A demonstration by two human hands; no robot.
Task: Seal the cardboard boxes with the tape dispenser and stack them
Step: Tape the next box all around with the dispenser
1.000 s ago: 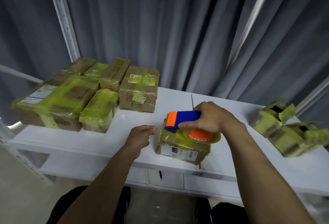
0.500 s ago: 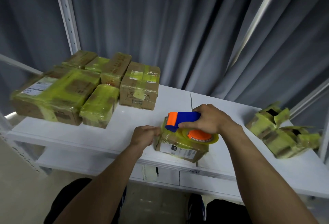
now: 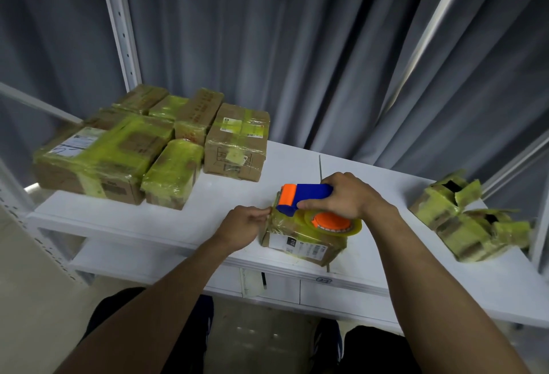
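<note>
A small cardboard box [image 3: 300, 247] wrapped in yellowish tape lies near the front edge of the white table [image 3: 225, 204]. On top of it sits the blue and orange tape dispenser [image 3: 309, 200] with its tape roll [image 3: 334, 222]. My right hand [image 3: 346, 195] grips the dispenser's blue handle. My left hand [image 3: 243, 225] is at the box's left end, its fingertips pinching the tape there just below the dispenser's nose.
Several taped boxes [image 3: 124, 150] sit grouped at the table's back left, one brown box [image 3: 237, 142] nearest. Two boxes with open flaps [image 3: 463, 219] lie at the right. Grey curtains hang behind; a white shelf post [image 3: 118, 23] rises at left.
My left hand has moved right from the bare table to the box's left end and taken hold of the tape. The right hand stays on the dispenser.
</note>
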